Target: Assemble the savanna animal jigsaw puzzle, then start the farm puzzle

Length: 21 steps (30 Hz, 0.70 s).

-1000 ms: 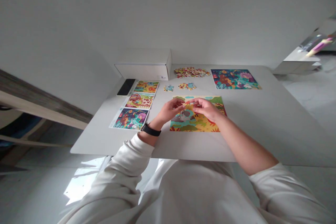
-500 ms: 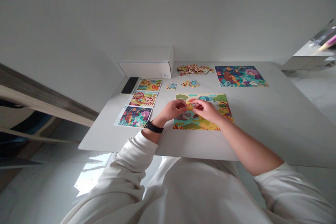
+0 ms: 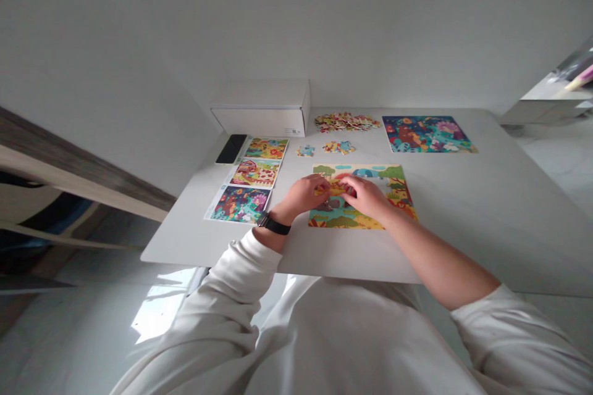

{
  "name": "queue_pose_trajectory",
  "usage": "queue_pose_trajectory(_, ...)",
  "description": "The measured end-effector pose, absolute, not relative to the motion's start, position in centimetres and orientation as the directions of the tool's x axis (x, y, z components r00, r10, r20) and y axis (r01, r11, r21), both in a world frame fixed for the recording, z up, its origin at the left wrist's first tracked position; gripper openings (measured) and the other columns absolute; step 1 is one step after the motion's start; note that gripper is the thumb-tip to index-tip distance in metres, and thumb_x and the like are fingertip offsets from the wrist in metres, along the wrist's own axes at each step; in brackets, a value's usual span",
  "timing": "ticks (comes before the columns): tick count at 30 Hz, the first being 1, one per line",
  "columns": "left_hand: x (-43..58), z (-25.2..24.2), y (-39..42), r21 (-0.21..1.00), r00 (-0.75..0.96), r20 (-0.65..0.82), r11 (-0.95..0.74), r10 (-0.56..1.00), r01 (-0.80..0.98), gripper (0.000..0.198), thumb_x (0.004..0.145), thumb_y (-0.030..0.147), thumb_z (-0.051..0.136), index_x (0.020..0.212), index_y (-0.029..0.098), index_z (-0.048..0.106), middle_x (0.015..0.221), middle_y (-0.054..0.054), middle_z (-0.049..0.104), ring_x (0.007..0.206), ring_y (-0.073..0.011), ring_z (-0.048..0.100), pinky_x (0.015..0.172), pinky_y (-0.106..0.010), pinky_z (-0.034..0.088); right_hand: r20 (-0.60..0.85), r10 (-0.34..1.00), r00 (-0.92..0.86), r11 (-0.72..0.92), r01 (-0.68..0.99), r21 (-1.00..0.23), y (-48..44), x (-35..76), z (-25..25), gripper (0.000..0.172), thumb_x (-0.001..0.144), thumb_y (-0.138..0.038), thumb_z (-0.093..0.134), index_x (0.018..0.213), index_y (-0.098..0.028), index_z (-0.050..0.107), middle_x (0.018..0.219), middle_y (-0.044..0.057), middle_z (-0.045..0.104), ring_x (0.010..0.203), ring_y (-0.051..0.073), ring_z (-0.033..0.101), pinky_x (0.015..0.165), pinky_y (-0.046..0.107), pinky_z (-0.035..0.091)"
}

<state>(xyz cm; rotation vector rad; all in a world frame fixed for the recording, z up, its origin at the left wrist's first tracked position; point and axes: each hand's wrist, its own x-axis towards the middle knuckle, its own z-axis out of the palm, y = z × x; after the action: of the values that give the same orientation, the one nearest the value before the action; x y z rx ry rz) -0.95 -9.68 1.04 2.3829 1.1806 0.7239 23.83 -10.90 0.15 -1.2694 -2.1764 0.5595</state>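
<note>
Over the colourful animal puzzle picture (image 3: 343,221) on the table, my left hand (image 3: 308,191) and my right hand (image 3: 364,193) meet with bent, closed fingers. Between their fingertips is a yellow-orange bit that looks like joined puzzle pieces (image 3: 334,187); my fingers cover part of it. Each hand grips one side of it. A black band circles my left wrist. Beyond my hands lie a small blue puzzle piece cluster (image 3: 305,150) and a yellow-and-blue cluster (image 3: 340,147).
A pile of puzzle pieces (image 3: 345,122) lies at the back beside a white box (image 3: 259,120). To the left are a phone (image 3: 231,149) and a sheet with three small pictures (image 3: 254,173). A dark jungle puzzle picture (image 3: 428,134) lies at the back right.
The view has shifted slightly, so the table things appear a little further right. My hands stay together over the puzzle picture with only small finger movements.
</note>
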Motion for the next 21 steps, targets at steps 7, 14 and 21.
queue_pose_trajectory(7,-2.1,1.2,-9.3,0.488,0.435,0.353,-0.56,0.828,0.67,0.018,0.099,0.033,0.074,0.112,0.022,0.081,0.113,-0.01,0.073,0.103,-0.0238,0.071,0.097,-0.037,0.059,0.298,0.86,-0.415,0.511,0.695,-0.507,-11.0,24.3,0.4,0.025,0.093,-0.017,0.074,0.117,-0.026,0.077,0.123,0.009,0.076,0.101,0.025,0.072,0.092,0.037,0.055)
queue_pose_trajectory(14,-3.3,1.5,-8.9,0.526,0.462,0.348,-0.578,0.815,0.624,0.02,0.096,0.031,0.078,0.114,0.024,0.082,0.117,-0.009,0.073,0.106,-0.0239,0.072,0.104,-0.04,0.059,0.261,0.843,-0.47,0.537,0.708,-0.458,-10.8,25.2,0.5,0.016,0.094,-0.021,0.077,0.109,-0.028,0.081,0.119,0.008,0.075,0.105,0.026,0.071,0.093,0.038,0.055)
queue_pose_trajectory(21,-2.5,0.9,-8.9,0.485,0.582,0.264,-0.627,0.769,0.609,0.033,0.084,0.034,0.091,0.116,0.027,0.085,0.126,-0.01,0.074,0.119,-0.0298,0.071,0.111,-0.045,0.056,0.17,0.839,-0.518,0.54,0.747,-0.388,-10.9,25.3,0.3,0.021,0.091,-0.032,0.085,0.111,-0.026,0.082,0.114,0.009,0.073,0.101,0.027,0.07,0.087,0.037,0.055)
